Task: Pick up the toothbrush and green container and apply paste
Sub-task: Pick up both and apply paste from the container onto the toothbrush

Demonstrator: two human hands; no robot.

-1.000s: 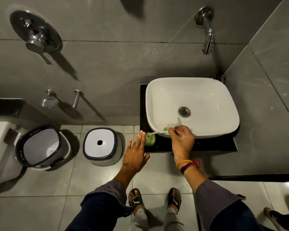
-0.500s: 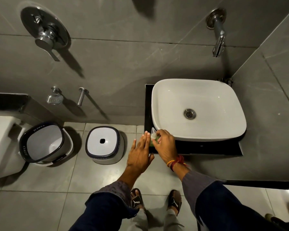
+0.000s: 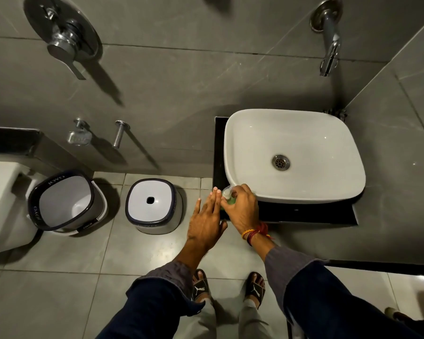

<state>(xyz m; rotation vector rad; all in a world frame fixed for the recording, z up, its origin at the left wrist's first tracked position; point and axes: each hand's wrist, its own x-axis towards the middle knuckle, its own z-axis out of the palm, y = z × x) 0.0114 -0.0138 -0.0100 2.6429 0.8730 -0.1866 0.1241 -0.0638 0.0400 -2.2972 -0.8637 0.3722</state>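
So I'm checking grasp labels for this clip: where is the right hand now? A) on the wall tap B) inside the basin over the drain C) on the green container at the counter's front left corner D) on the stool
C: the right hand is closed over the green container on the black counter, beside the white basin.

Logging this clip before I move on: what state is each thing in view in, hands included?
Right hand: closed over the green container and a pale item.
Left hand: open, fingers straight, beside the container.
Green container: mostly hidden, at the counter's front corner.
Sink: no water pooled.
Tap: not running.
Bucket: uncovered, nothing visible inside.
Stool: upright on the floor.
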